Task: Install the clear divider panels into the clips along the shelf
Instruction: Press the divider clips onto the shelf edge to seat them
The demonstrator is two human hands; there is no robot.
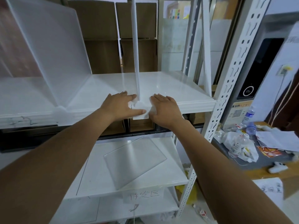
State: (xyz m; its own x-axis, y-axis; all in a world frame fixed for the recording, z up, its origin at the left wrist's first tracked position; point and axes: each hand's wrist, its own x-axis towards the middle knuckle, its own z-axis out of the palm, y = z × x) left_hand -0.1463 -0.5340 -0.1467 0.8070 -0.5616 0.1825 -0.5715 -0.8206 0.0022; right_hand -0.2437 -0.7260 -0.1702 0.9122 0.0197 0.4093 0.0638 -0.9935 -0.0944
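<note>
A clear divider panel point(135, 46) stands upright, edge-on to me, on the white shelf point(186, 92). Its lower front corner sits in a white clip point(140, 113) on the shelf's front edge. My left hand point(120, 105) presses the clip's left side, thumb along its front. My right hand point(165, 109) presses the clip's right side with fingers flat on the shelf. Another clear panel point(48, 44) stands upright at the left. A spare clear panel point(135, 160) lies flat on the lower shelf point(174, 180).
Cardboard boxes point(100, 34) fill the space behind the shelf. A perforated white upright point(233, 75) frames the right side. To the right, a low surface holds plastic bottles point(250, 120), bags and papers.
</note>
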